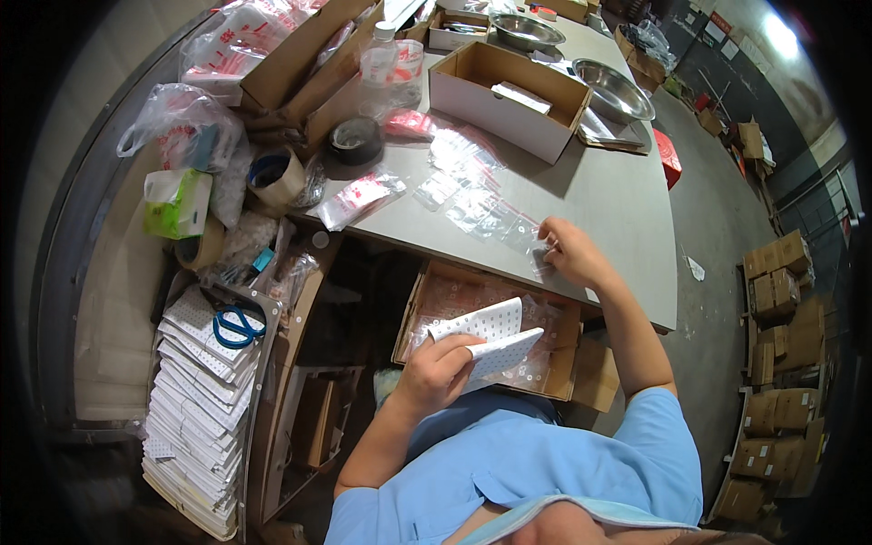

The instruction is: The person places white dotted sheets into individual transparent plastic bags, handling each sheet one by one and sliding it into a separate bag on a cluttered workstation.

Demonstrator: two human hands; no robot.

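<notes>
My left hand is closed around a folded stack of white sheets printed with rows of small dark marks. The sheets are over an open cardboard box that holds many small clear bags. At the table's front edge, the fingers of my right hand pinch a small clear zip bag. More clear zip bags lie overlapped in a trail on the tabletop, leading away from that hand. What is inside the pinched bag is too small to make out.
A white cardboard box stands farther back, beside metal bowls. To the left are tape rolls, a plastic bottle and a packet of bags. Blue-handled scissors lie on tall stacks of printed sheets.
</notes>
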